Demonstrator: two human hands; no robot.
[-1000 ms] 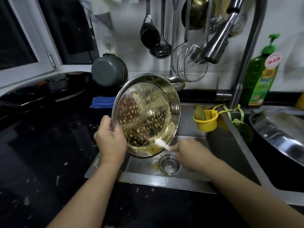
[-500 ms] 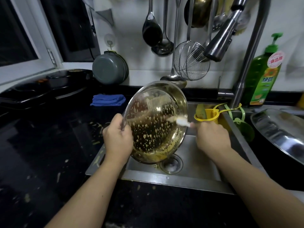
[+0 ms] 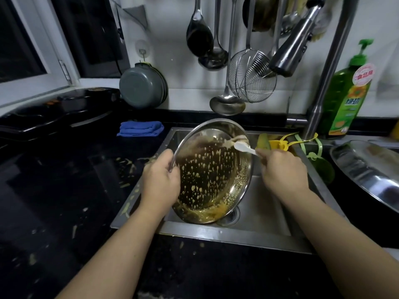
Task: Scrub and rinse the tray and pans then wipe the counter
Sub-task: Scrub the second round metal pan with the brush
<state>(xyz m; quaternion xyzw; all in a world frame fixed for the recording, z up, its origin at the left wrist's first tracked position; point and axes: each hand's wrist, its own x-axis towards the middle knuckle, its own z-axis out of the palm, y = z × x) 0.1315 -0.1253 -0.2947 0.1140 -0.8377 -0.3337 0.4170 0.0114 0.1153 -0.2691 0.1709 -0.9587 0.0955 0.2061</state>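
Presently, scraping step: left hand [image 3: 160, 182] grips the tilted steel pan [image 3: 212, 171] over the sink [image 3: 262, 209] — right hand [image 3: 281, 170] holds a white spoon [image 3: 244, 147] at its upper rim; next — probably draw residue downward.

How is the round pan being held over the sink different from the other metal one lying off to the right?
The held pan is tilted steeply, gripped at its rim by the left hand; the right-hand tray lies untouched, only slightly slanted. The held pan is speckled with yellowish residue, which the right hand scrapes with a white tool; the tray looks mostly clean. Both are shiny steel.
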